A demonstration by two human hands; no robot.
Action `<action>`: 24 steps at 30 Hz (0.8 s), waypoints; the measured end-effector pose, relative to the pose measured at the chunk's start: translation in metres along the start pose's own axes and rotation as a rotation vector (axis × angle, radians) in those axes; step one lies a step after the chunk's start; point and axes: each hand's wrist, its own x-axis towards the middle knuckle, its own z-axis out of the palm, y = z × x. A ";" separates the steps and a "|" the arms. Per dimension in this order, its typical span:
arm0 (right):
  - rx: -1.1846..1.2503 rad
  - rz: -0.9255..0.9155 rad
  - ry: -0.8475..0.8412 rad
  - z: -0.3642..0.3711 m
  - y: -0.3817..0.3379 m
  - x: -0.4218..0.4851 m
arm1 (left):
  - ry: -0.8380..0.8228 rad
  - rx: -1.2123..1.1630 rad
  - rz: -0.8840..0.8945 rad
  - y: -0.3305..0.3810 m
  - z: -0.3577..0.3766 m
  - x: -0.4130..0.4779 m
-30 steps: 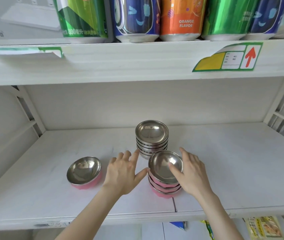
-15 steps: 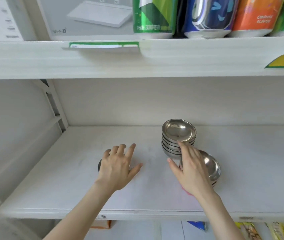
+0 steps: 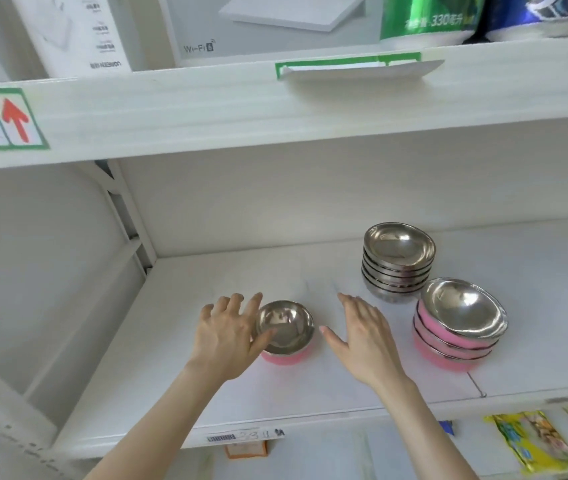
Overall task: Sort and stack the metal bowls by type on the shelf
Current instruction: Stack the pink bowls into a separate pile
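From my head camera I look down onto a white shelf (image 3: pixel 535 306). My left hand (image 3: pixel 228 336) is spread over the left side of a single pink-bottomed bowl (image 3: pixel 286 332); the thumb lies across its near rim and the fingers fan out past its left edge, so I am touching it but my grip has not closed round it. My right hand (image 3: pixel 365 336) hovers just to the right of that bowl, palm down, fingers loose and spread, holding nothing and apart from the bowl.

Further right, near the front of the shelf, stands the pink stack (image 3: pixel 457 332): several pink-bottomed bowls nested, the top one tilted slightly toward me with its steel inside showing. Just behind it and a little left is the plain steel stack (image 3: pixel 398 265), also nested, upright, close beside the pink stack; I cannot tell whether the two touch.

On the shelf above sit a white Wi-Fi box (image 3: pixel 275 26), a green can (image 3: pixel 429 17) and a blue can (image 3: pixel 545 13). A red arrow label (image 3: pixel 14 119) is stuck on that shelf's front edge at the left.
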 end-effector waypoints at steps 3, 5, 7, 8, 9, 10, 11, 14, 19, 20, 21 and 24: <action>0.020 0.041 -0.054 0.019 -0.007 0.014 | -0.059 0.035 -0.024 -0.017 0.017 0.010; 0.050 0.069 -0.099 0.031 -0.009 0.024 | -0.084 0.046 -0.038 -0.025 0.030 0.016; 0.100 0.106 -0.157 0.042 -0.013 0.033 | -0.122 0.045 -0.048 -0.029 0.044 0.022; 0.131 0.126 -0.193 0.047 -0.015 0.036 | -0.156 0.033 -0.060 -0.030 0.051 0.023; 0.166 0.149 -0.229 0.052 -0.016 0.038 | -0.193 0.001 -0.075 -0.030 0.058 0.025; 0.208 0.177 -0.265 0.057 -0.017 0.040 | -0.229 -0.058 -0.089 -0.028 0.065 0.026; 0.254 0.209 -0.294 0.060 -0.018 0.040 | -0.265 -0.154 -0.101 -0.027 0.071 0.026; 0.328 0.281 -0.319 0.069 -0.021 0.038 | -0.400 -0.641 -0.126 -0.022 0.088 0.022; 0.427 0.347 -0.247 0.079 -0.028 0.030 | -0.385 -1.070 -0.138 -0.018 0.099 0.018; 0.447 0.355 -0.241 0.079 -0.029 0.028 | -0.372 -1.081 -0.137 -0.018 0.100 0.016; 0.462 0.363 -0.239 0.080 -0.031 0.026 | -0.366 -1.087 -0.135 -0.019 0.100 0.015; 0.479 0.383 -0.240 0.078 -0.036 0.020 | -0.375 -1.067 -0.122 -0.023 0.096 0.008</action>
